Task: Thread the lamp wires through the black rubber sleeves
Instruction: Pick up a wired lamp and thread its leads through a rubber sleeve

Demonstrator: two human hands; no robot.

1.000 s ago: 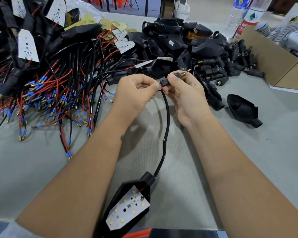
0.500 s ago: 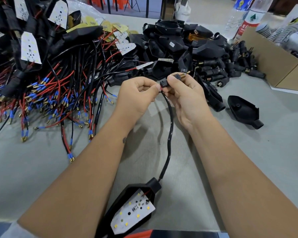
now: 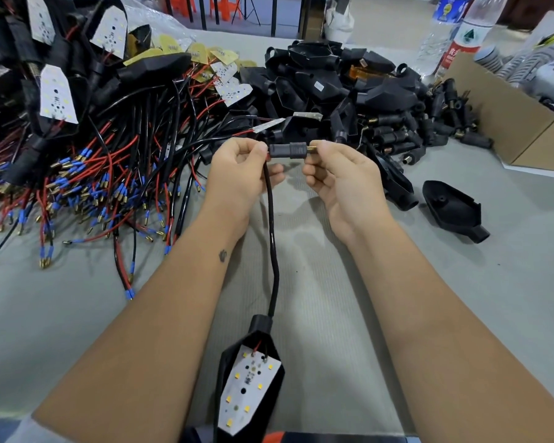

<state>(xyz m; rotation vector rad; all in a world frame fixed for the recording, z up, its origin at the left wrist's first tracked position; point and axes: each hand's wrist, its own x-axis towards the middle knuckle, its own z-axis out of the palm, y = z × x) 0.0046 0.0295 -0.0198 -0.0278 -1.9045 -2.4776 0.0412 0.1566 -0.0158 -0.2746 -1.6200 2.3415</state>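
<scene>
The grey tabletop (image 3: 509,282) carries a heap of wired lamps (image 3: 87,139) along its far left edge and a pile of black housings (image 3: 333,87) at its far middle. Near the front edge lies one lamp (image 3: 250,382), its black wire (image 3: 272,238) rising to the left hand (image 3: 237,174), which pinches it. The right hand (image 3: 343,177) pinches the brass end of the black rubber sleeve (image 3: 290,150), held level between both hands.
</scene>
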